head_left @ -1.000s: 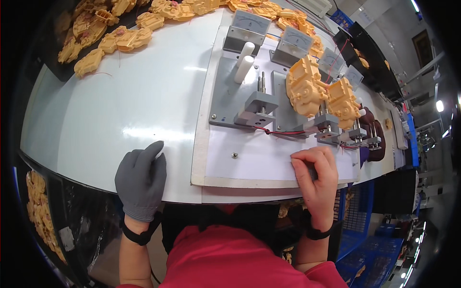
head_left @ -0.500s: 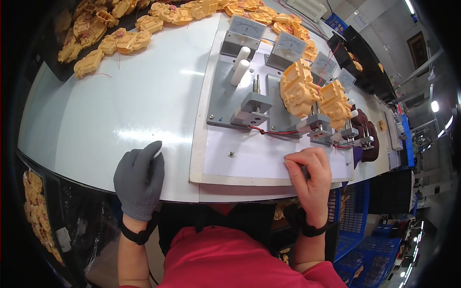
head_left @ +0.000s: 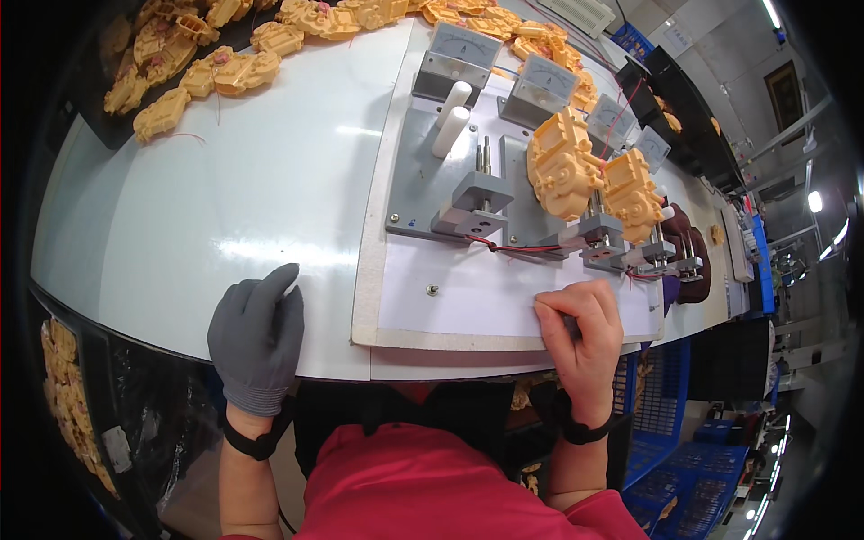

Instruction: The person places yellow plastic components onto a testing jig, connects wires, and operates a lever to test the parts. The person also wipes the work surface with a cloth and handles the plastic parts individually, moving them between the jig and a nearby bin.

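My left hand (head_left: 258, 337), in a grey glove, lies on the white tabletop left of the board, holding nothing, its fingers stretched loosely forward. Bare and loosely curled, my right hand (head_left: 583, 337) rests at the front edge of the white board (head_left: 468, 301); I see nothing in its fingers. Beyond it, a yellow-orange plastic housing (head_left: 562, 171) sits tilted on a grey test fixture, with a smaller yellow-orange housing (head_left: 633, 193) at its right. The leftmost grey fixture (head_left: 481, 193) carries no housing; two white posts (head_left: 452, 130) stand behind its metal pins.
Analog meters (head_left: 461, 49) stand behind the fixtures. Red and black wires (head_left: 517, 247) run along the fixture fronts. More yellow-orange housings (head_left: 243, 72) lie along the far table edge. A brown-gloved hand (head_left: 695, 261) of another person is at the right. Blue crates (head_left: 657, 405) stand below.
The view has shifted very slightly. Both hands keep the same pose, and the housings stay on their fixtures.
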### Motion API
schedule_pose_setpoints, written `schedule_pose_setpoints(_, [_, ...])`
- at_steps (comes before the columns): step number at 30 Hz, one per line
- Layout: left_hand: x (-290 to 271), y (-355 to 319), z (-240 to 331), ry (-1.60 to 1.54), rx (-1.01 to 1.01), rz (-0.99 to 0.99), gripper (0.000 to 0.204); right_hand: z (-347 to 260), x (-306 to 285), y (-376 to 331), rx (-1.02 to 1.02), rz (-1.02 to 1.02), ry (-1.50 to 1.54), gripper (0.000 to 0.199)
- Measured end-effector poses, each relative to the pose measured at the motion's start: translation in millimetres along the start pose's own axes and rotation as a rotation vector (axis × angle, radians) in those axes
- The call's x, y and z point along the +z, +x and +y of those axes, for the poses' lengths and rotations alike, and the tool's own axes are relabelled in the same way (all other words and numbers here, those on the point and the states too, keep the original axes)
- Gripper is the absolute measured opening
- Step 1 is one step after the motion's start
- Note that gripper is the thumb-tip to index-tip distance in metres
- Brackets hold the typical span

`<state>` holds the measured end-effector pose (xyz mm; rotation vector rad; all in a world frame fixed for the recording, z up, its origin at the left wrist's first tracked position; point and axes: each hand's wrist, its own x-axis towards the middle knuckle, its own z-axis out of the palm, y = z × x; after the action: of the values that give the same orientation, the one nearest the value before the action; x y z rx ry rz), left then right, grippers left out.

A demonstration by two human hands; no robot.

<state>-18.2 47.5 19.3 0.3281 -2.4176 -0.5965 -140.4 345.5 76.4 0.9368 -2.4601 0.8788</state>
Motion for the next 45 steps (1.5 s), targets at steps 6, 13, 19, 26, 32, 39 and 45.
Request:
schedule_pose_setpoints(6, [-0.3,-0.4,0.1,-0.014,-0.021,-0.014,0.031,-0.1,0.7,-0.8,0.021,0.006,0.016,0.014])
schedule_pose_setpoints(13, [0.3,-0.2,0.5,-0.005,-0.003,-0.001,0.03,-1.2,-0.2,-0.9,0.048,-0.002,0.021,0.014])
schedule_pose_setpoints(19, [-0.1,0.0,1.9,-0.009,-0.013,-0.002,0.029,-1.4,0.7,-1.5,0.065,0.004,0.03,0.015])
schedule_pose_setpoints(26, [-0.3,0.3,2.7,-0.006,-0.012,-0.001,0.029,-2.9,1.1,-1.6,0.066,0.02,0.017,0.014])
schedule_pose_setpoints(32, [0.9,1.3,2.5,0.015,-0.002,0.009,0.028,-3.8,0.9,-0.1,0.059,0.04,0.022,0.014])
schedule_pose_setpoints(39, [4.4,-0.6,0.0,-0.002,-0.008,0.014,0.028,-2.3,1.2,1.0,0.014,0.054,0.012,0.015])
schedule_pose_setpoints(45, [4.9,-1.1,-1.1,0.015,0.0,-0.006,0.027,0.0,0.1,1.4,0.001,0.072,0.024,0.014])
